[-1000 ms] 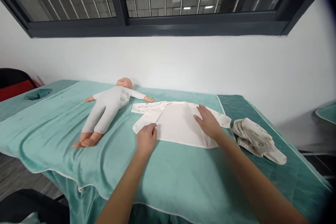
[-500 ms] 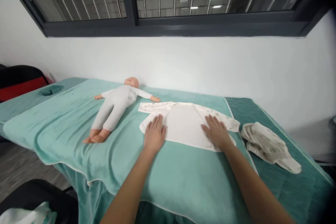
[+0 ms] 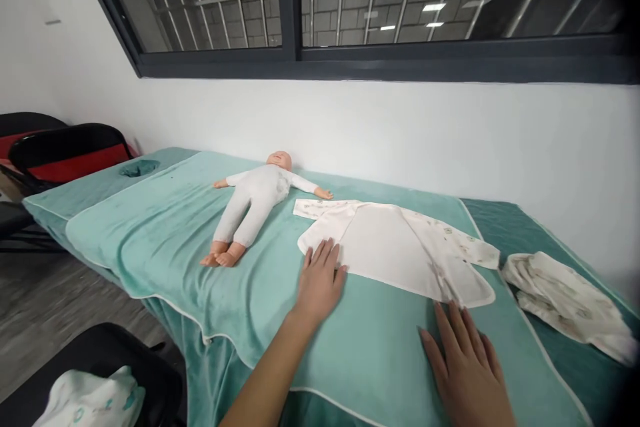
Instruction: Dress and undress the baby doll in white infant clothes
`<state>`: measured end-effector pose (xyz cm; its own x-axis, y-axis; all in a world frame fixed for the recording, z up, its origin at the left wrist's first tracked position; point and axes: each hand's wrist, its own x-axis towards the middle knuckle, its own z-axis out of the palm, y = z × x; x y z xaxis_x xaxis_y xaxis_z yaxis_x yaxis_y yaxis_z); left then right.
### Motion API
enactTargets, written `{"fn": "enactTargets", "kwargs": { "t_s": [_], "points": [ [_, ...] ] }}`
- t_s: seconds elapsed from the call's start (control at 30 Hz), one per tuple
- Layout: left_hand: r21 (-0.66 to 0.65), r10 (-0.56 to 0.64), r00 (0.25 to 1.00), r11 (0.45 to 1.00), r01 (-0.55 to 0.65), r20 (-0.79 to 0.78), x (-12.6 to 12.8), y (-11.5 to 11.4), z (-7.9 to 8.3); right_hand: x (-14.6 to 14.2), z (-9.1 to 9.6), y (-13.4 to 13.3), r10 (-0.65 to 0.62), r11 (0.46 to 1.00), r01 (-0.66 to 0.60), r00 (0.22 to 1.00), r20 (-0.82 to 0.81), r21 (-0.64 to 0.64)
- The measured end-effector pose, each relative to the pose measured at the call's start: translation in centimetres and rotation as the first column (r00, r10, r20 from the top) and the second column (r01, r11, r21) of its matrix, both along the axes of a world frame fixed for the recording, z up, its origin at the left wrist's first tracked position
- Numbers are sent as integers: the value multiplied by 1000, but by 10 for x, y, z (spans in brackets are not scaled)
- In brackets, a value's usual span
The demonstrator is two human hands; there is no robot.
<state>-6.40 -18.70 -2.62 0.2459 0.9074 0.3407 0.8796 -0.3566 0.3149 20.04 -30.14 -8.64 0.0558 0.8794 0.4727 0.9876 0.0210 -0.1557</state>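
A white baby garment (image 3: 395,247) lies spread flat on a teal towel (image 3: 165,227) that covers the table. My left hand (image 3: 320,280) rests flat and open at the garment's lower left corner, fingertips touching its edge. Flat on the towel just below the garment's lower right hem lies my right hand (image 3: 465,360), fingers stretched out and holding nothing. A baby doll (image 3: 253,203) in a pale suit lies on its back to the left of the garment, head toward the wall.
A crumpled patterned garment (image 3: 565,303) lies at the table's right end. Dark chairs (image 3: 65,153) stand at the left, and another chair with a white cloth (image 3: 93,400) on it is at bottom left. A white wall and window run behind the table.
Both hands slid off the garment toward me: the right from its right side to the towel below the hem, the left to the lower left corner. The view shifted left.
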Motion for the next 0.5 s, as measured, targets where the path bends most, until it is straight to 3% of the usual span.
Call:
{"fn": "enactTargets", "kwargs": {
  "t_s": [0.07,0.13,0.2,0.3,0.4,0.5],
  "points": [
    [41,-29,997,999,27,73,-22,-1,9,-24,5,6,75,997,-73,995,-63,21],
    [126,-13,990,992,-5,141,-53,5,25,-56,22,26,185,983,-185,974,-132,11],
    [228,35,975,970,-85,219,-92,18,44,-96,49,58,295,952,-304,936,-190,-20],
    [292,134,947,931,-221,291,-155,47,67,-162,89,128,418,881,-467,845,-333,-79],
    [90,314,877,925,-369,364,-210,83,72,-223,112,218,460,836,-542,773,-436,-80],
    [-214,423,783,906,-365,456,-247,117,61,-266,119,312,389,873,-477,808,-442,-105]
  ]
}}
